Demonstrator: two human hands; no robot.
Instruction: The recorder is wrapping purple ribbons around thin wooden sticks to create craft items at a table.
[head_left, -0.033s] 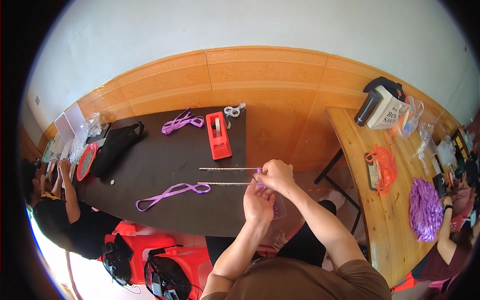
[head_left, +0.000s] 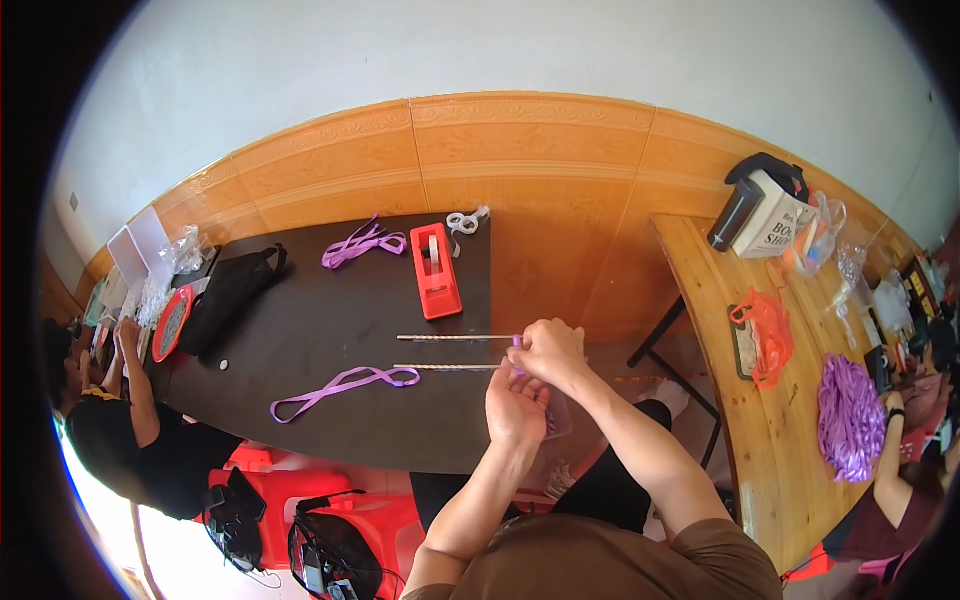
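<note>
While right hand point(head_left: 550, 352) pinches purple strip point(head_left: 517, 343) at the right ends of two thin rods point(head_left: 455, 338), hiding part of it, left hand point(head_left: 516, 412) is palm-up just nearer, grip unclear. Purple loop point(head_left: 385, 374) left; red tape dispenser point(head_left: 440, 300) far.

1 head-worn fisheye looks down over dark table point(head_left: 320, 310).

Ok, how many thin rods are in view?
2: the far rod near the tape dispenser, the near rod by the purple strap. Left hand or right hand could hide more.
</note>
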